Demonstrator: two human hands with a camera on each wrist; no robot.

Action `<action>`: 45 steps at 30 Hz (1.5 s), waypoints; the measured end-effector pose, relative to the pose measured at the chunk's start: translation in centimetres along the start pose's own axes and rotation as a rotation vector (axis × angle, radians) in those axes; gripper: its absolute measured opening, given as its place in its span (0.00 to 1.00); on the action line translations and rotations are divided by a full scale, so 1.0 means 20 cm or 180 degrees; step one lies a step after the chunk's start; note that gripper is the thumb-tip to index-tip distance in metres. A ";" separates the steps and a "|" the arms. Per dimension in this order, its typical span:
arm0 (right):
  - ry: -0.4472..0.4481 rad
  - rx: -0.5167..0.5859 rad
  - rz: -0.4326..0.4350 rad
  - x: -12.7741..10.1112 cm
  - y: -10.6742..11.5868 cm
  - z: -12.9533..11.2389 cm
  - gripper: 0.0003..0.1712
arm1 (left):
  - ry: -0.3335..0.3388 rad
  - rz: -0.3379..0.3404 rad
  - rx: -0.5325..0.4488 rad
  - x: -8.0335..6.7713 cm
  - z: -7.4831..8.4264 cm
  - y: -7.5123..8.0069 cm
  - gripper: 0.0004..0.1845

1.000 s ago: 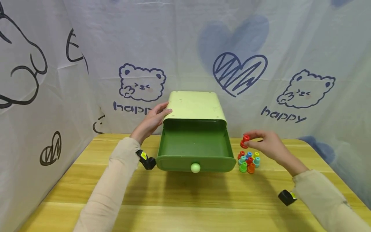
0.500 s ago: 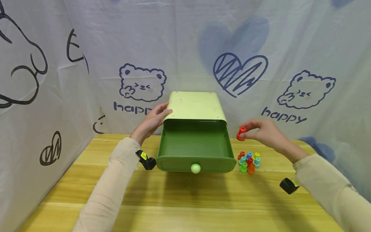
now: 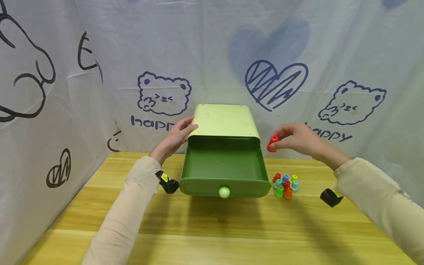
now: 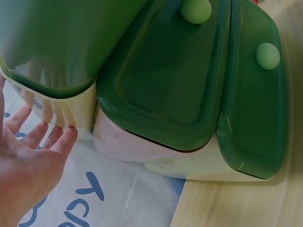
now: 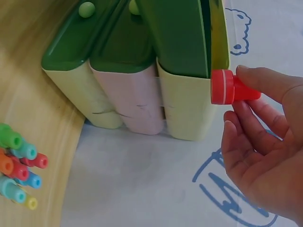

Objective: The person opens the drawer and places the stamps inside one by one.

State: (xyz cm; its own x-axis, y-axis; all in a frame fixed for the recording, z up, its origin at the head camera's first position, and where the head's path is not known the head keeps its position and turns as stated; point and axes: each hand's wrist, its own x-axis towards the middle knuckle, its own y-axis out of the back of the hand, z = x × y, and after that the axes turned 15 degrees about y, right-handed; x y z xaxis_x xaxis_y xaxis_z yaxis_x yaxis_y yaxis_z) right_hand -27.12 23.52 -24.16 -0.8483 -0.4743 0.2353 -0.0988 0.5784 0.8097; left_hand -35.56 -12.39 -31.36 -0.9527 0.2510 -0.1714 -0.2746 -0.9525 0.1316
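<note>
A cabinet with a pale yellow-green top (image 3: pixel 225 119) stands mid-table. Its green top drawer (image 3: pixel 202 187) is pulled out, and no object shows inside. My left hand (image 3: pixel 172 141) rests on the cabinet's left side, thumb at the top edge; the left wrist view shows its fingers (image 4: pixel 66 142) fairly straight against the side. To the right of the cabinet, in the air, my right hand (image 3: pixel 303 141) pinches a red peg-shaped piece (image 3: pixel 272 144) with a wide base and narrow stem. In the right wrist view this red piece (image 5: pixel 222 87) appears near the cabinet's side.
Several coloured peg-shaped pieces (image 3: pixel 285 186) stand clustered on the wooden table (image 3: pixel 232 235), right of the drawer. Both wrist views show two lower drawers with round knobs, including a middle drawer (image 5: pixel 125 47). A printed cloth (image 3: pixel 212 55) hangs behind the table.
My right hand has risen from just above the cluster and shifted slightly left, carrying the red peg-shaped piece. The left hand and the drawer stay as they were.
</note>
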 end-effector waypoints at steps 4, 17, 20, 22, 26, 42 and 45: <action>0.0032 0.0051 -0.0101 0.05 0.02 -0.03 0.13 | -0.0021 0.0008 0.0037 0.00 0.00 0.00 0.35; 0.0332 0.0092 -0.0345 0.24 0.00 -0.15 0.14 | -0.0026 0.0002 0.0019 0.00 0.00 0.00 0.34; 0.0397 0.0100 -0.0367 0.28 -0.03 -0.17 0.13 | -0.0019 0.0012 0.0046 0.00 0.00 0.00 0.34; 0.0468 0.0124 -0.0410 0.30 -0.04 -0.19 0.14 | -0.0011 0.0026 0.0073 0.00 0.00 0.00 0.34; 0.0582 0.0168 -0.0507 0.34 -0.07 -0.23 0.15 | -0.0012 0.0024 0.0124 0.00 -0.01 0.00 0.34; 0.0991 0.0265 -0.0780 0.53 -0.24 -0.36 0.10 | -0.0015 -0.0026 -0.0019 -0.01 -0.01 0.01 0.34; 0.1123 0.0156 -0.0696 0.53 -0.28 -0.38 0.10 | -0.0021 -0.0037 -0.0032 0.00 0.00 0.01 0.34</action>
State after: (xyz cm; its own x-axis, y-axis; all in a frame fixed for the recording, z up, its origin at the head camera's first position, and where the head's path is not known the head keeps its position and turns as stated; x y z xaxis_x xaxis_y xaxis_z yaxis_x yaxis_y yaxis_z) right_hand -31.54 10.24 -22.17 -0.5751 -0.7829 0.2372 -0.2887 0.4656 0.8366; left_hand -35.54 -12.57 -31.34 -0.9503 0.2633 -0.1664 -0.2845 -0.9511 0.1200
